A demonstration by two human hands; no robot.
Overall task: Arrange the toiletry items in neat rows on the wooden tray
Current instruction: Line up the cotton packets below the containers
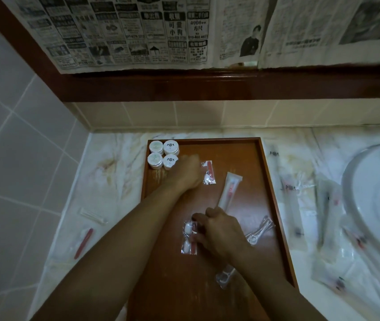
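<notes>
Wooden tray [268, 179] sitting on marble counter [105, 172] beside sink [367, 181], carrying four round white tubs [163, 154] in its far-left corner; right hand [216, 232] pinching clear sachet [189, 237] mid-tray; left hand [188, 170] lying blurred beside tubs, grip indeterminate.

marble counter [115, 158] bears the wooden tray [268, 172] — wrapped packets [323, 205] alongside.

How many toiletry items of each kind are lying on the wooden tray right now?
Round white lidded jars: 4
Clear packets with a red stick and white pieces: 2, second one
Long white wrapped toothbrush packet: 1
Clear wrapped floss picks: 2, second one
Total: 9
</notes>
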